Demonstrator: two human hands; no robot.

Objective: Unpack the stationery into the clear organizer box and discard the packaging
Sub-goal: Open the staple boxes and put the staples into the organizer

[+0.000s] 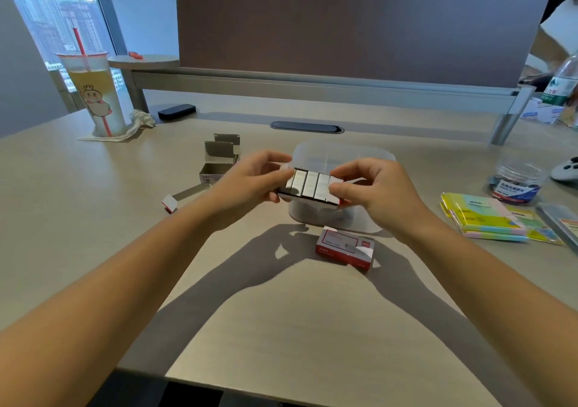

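Opened staple box (311,187): held above the clear organizer box (341,156), over its near half, with the silvery rows of staples facing up and a red-and-white flap at its right end.
Left hand (250,181): fingers curled round the left end of the staple box, thumb on top.
Right hand (375,187): pinching the right end of the staple box between thumb and fingertips.
Clear organizer box: standing on the desk (281,312) beyond the hands, partly hidden by them; contents too blurred to tell.
Closed red staple box (345,248): lying flat on the desk just in front of the organizer box, one white flap raised at its right end.
Empty opened cartons (220,159): standing left of the left hand, lids up.
Torn cardboard strip (183,197): lying flat near them, red-and-white tab at its near end.
Sticky-note packs (481,215): stacked at the right, yellow, green and pink.
Clear jar (517,178): behind the packs, dark small items inside.
Drink cup (93,90): far left, red straw, standing on a napkin.
Water bottle (563,81): far right edge.
Grey partition (344,28): along the back of the desk.
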